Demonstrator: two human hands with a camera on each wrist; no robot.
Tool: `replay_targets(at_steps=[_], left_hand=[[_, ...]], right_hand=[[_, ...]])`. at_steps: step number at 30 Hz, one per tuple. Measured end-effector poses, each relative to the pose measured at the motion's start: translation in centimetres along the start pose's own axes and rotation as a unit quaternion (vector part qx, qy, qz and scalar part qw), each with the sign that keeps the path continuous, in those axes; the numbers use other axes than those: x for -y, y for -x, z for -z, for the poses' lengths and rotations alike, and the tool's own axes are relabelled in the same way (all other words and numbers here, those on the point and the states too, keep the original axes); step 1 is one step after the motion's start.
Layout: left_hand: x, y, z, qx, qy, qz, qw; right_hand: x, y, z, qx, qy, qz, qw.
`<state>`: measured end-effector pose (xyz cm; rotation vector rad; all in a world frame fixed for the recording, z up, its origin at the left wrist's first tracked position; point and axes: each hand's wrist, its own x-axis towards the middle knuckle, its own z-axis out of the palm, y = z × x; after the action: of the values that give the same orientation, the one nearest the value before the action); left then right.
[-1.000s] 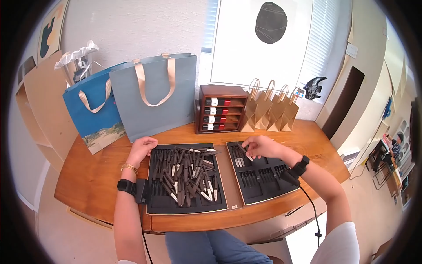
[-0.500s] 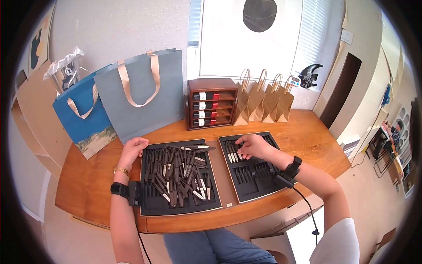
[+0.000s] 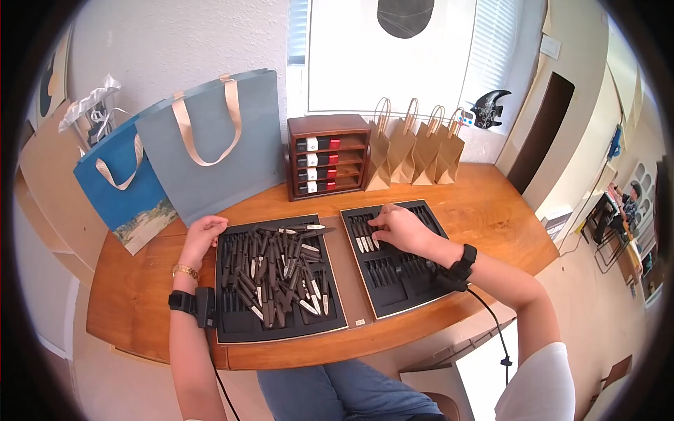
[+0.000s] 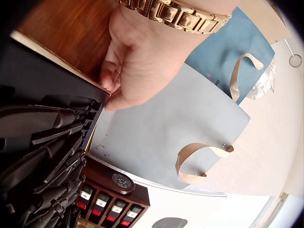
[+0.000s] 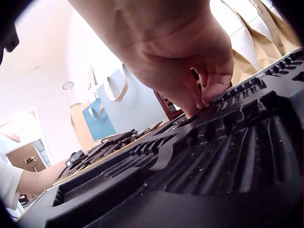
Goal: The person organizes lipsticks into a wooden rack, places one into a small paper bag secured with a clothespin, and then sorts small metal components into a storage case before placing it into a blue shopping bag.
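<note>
My left hand (image 3: 201,238) holds the far left corner of the left black tray (image 3: 235,331), its thumb and curled fingers at the edge in the left wrist view. A heap of dark-handled knives (image 3: 277,274) with pale blades covers much of that tray. Over the far left slots of the right black tray (image 3: 394,291), my right hand (image 3: 401,228) pinches a knife (image 3: 376,245), mostly hidden under the fingers. Beside it lie several knives (image 3: 363,244) in a row, pale blades toward me. The right wrist view shows the fingertips down at the slotted tray (image 5: 223,161).
A brown strip (image 3: 351,274) joins the trays on the wooden table (image 3: 484,210). Behind them stand grey (image 3: 210,168) and blue (image 3: 130,203) paper bags, a small wooden cabinet (image 3: 328,126) with boxes on its shelves, and several brown paper bags (image 3: 400,154). A cable (image 3: 488,316) trails from the right wrist.
My right hand has brought a knife from above the far slots down into line with the row. The left hand stays at the tray corner. The head view has shifted a little.
</note>
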<state>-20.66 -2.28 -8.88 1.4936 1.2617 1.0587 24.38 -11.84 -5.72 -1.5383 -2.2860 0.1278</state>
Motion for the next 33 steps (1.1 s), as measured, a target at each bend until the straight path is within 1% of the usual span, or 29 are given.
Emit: replay_targets(at_steps=[2,6,8,9,11,13,15,17,19,21,23,27,30,32,33], left_hand=[[-0.2,0.1,0.0,-0.002,-0.004,-0.001,1.000],[0.3,-0.2,0.2,0.002,0.001,0.000,1.000],[0.5,-0.2,0.3,0.006,0.002,-0.004,1.000],[0.5,-0.2,0.3,0.005,0.000,-0.004,1.000],[0.3,-0.1,0.2,0.007,-0.002,-0.002,1.000],[0.0,0.0,0.1,-0.007,-0.022,-0.003,1.000],[0.0,-0.1,0.1,-0.003,-0.015,-0.002,1.000],[0.1,0.0,0.3,-0.001,-0.007,0.002,1.000],[0.3,-0.1,0.2,0.002,-0.011,-0.010,1.000],[-0.2,0.1,0.0,-0.003,-0.014,-0.006,1.000],[-0.3,0.2,-0.1,-0.009,-0.017,-0.002,1.000],[-0.2,0.1,0.0,-0.004,-0.021,-0.005,1.000],[-0.1,0.0,0.1,-0.004,-0.015,-0.003,1.000],[0.0,-0.1,0.1,-0.005,-0.007,-0.002,1.000],[0.0,-0.1,0.1,-0.002,-0.002,-0.002,1.000]], right_hand=[[-0.3,0.0,0.2,0.038,-0.022,0.014,0.999],[-0.7,0.3,0.4,0.041,-0.035,0.038,0.998],[-0.5,0.4,0.4,0.019,-0.010,0.071,0.997],[-0.2,0.5,0.5,0.020,-0.011,0.070,0.997],[0.5,0.5,0.8,0.040,0.006,0.030,0.999],[0.5,0.5,1.0,0.051,0.002,0.029,0.998],[0.2,0.0,1.3,0.062,-0.002,0.031,0.998],[-0.5,-0.2,1.6,0.114,-0.054,0.034,0.991],[-0.6,-0.2,1.5,0.115,-0.060,0.035,0.991],[-0.6,-0.1,1.4,0.115,-0.065,0.035,0.991],[-0.6,0.2,1.0,0.078,-0.021,0.073,0.994],[-0.8,0.4,0.6,0.052,0.018,0.091,0.994],[-0.6,0.3,0.7,0.053,0.002,0.093,0.994],[-0.5,0.3,1.2,0.092,-0.023,0.070,0.993],[-0.6,0.3,1.2,0.092,-0.024,0.073,0.993]])
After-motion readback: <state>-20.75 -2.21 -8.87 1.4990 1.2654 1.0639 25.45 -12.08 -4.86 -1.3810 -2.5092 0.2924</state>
